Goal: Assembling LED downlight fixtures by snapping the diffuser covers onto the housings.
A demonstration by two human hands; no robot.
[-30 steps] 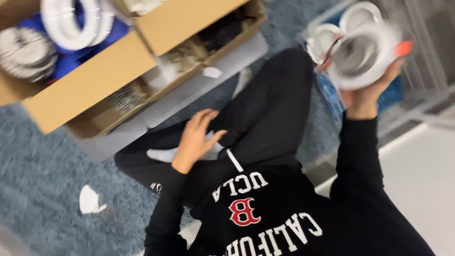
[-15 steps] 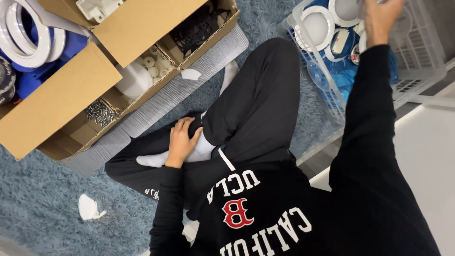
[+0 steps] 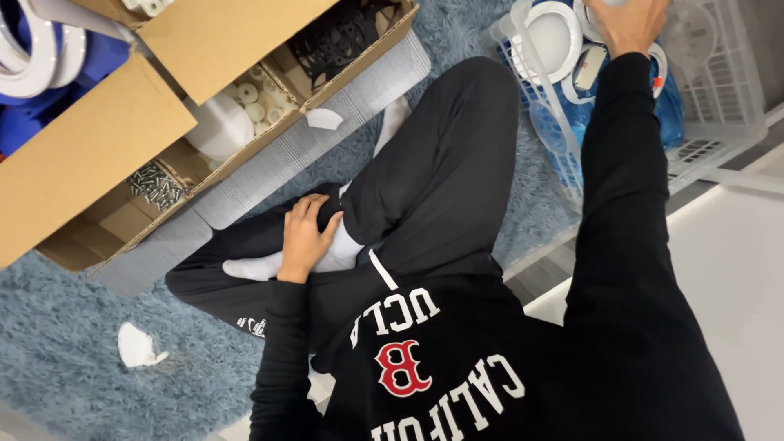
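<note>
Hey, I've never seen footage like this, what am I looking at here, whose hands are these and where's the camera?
There is no machine here. A person sits cross-legged on a shaggy blue rug, and the camera is worn on their head, looking straight down, so you see their own black sweatshirt and trousers from above.

The left hand rests on a foot in a white sock and holds nothing. The right hand reaches up into a clear plastic basket holding white ring-shaped parts and blue material; the frame's edge cuts off its fingers, so I cannot tell whether it grips anything.

At the left stands an open cardboard box with compartments of screws, small white discs and black pieces. A scrap of white paper lies on the rug.
</note>
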